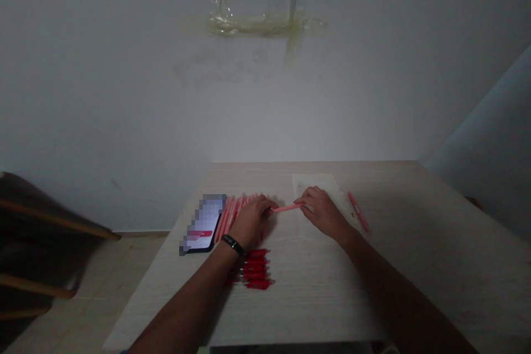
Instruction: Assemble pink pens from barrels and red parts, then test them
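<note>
the pink pen [287, 208] lies level across the gap between your hands, just above the table, and it looks light, thin and stiff. a slim round barrel like this could roll or slip if your grip loosens, so the surest hold is with your fingertips near either end, as you have it now. your left hand [251, 222] is curled with the knuckles up, its fingers closed over the pen's left end, though they hide exactly how it sits. your right hand [323, 213] is less tightly closed, with its fingertips reaching in to pinch the right end. a bracelet [232, 244] circles your left wrist.

by your left hand, a row of pink pens [234, 213] lies close together beside a phone [203, 224]. below that hand is a stack of red pen parts [255, 268], too small to make out clearly. your right hand rests over a sheet of paper [317, 191], and another pink pen [359, 211] lies just to its right on the wooden table [394, 204].
</note>
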Demonstrator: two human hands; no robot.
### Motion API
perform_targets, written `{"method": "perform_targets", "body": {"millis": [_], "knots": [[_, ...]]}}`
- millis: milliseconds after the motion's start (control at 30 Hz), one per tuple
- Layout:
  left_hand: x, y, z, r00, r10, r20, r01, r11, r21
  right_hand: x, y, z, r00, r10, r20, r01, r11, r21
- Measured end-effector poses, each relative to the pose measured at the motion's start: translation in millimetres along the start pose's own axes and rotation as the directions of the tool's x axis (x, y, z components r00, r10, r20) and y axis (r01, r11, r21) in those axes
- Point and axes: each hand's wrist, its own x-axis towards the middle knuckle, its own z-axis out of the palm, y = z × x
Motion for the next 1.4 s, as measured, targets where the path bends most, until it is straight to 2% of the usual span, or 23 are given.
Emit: {"method": "perform_targets", "body": {"millis": [133, 300, 400, 600, 800, 1400], "knots": [[-0.4, -3.3, 1.0, 1.000, -0.006, -0.028, 0.007, 1.000, 0.002, -0.1, -3.0, -1.4, 1.000, -0.027, -0.005, 0.028, 0.996, 0.080], [-0.6, -6.4, 1.8, 1.000, -0.005, -0.029, 0.006, 1.000, 0.021, -1.7, -6.9, 0.4, 0.999, 0.036, 0.020, -0.038, 0.990, 0.138], [-0.9, -6.9, 2.4, 0.999, -0.017, -0.039, 0.018, 0.999, 0.028, -2.8, -6.0, 3.3, 0.997, 0.061, 0.038, -0.066, 0.989, 0.133], [-1.9, -5.8, 2.2, 0.998, -0.001, -0.059, 0.003, 0.999, 0.038, -0.6, -4.1, 3.0, 0.999, 0.045, 0.025, -0.047, 0.996, 0.072], [-1.1, -4.8, 1.9, 0.999, -0.001, -0.045, 0.003, 0.999, 0.039, 0.8, -5.1, -1.7, 0.998, 0.021, 0.061, -0.022, 1.000, 0.022], [-0.3, -6.5, 3.4, 0.999, 0.006, -0.053, -0.005, 1.000, 0.016, -0.1, -1.9, -3.0, 0.998, 0.033, 0.044, -0.033, 0.999, -0.001]]}}
